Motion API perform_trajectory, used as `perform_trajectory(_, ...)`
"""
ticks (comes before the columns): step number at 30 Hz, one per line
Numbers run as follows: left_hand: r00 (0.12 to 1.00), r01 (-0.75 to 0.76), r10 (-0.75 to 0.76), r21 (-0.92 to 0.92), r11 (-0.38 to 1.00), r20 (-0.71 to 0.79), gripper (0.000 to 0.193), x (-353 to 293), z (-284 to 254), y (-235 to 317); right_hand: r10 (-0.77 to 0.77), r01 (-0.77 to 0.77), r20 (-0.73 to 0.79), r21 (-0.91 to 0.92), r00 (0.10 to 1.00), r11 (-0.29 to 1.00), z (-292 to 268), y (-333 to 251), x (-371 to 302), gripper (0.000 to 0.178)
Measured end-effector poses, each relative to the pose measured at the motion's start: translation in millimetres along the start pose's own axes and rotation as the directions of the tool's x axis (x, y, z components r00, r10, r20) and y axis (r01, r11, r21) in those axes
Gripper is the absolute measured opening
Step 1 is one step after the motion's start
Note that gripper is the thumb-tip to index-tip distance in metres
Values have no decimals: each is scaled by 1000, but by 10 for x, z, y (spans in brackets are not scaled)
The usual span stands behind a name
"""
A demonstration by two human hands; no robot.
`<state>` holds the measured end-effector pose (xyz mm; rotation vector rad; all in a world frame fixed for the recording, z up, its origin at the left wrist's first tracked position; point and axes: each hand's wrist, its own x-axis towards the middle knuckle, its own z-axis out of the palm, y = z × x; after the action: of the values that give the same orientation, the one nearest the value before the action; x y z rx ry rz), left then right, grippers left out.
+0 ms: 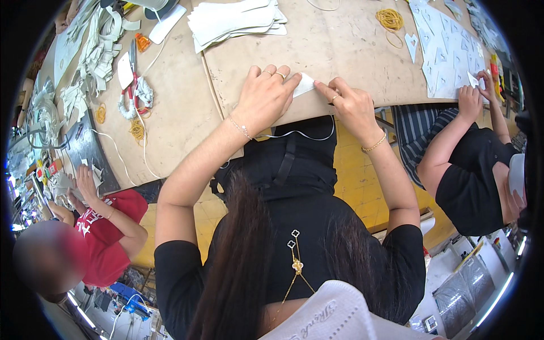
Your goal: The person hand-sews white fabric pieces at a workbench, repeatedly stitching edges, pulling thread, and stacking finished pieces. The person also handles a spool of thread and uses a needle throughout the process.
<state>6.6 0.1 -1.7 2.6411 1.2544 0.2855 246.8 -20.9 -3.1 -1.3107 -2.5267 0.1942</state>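
A small flat white piece [304,85], fabric or thin sheet by its look, lies at the near edge of the tan table [351,51]. My left hand [263,97] has its fingers bent, with thumb and fingertips closed on the piece's left side. From the other side, my right hand [352,107] pinches the right end with its fingers curled. Something thin and dark shows under the right fingers, too small to name. Beyond my hands sits a stack of larger white cut pieces [238,24].
Scissors with red handles wrapped in white [135,93], an orange clip-like thing [143,42] and white strips [99,54] lie left. Yellow rubber bands [389,19] and a sheet bearing triangular pieces [447,51] are right. Co-workers sit on both sides; the right one's hands [473,102] hold something white.
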Motion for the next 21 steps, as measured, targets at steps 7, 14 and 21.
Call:
perform_trajectory(7,999,32,-31,-21,999,41,37,80,-8,-40,-9,12,69,-51,998,999,-12,15,45,40)
perform_trajectory(14,931,-364,364,-40,931,-8,38,73,69,-297,273,-284,94,128,957,950,-1,-151,134,38)
perform_trajectory(21,996,61,-60,21,998,-59,38,-347,-43,-192,415,-432,118,226,902,873,181,-379,763,23)
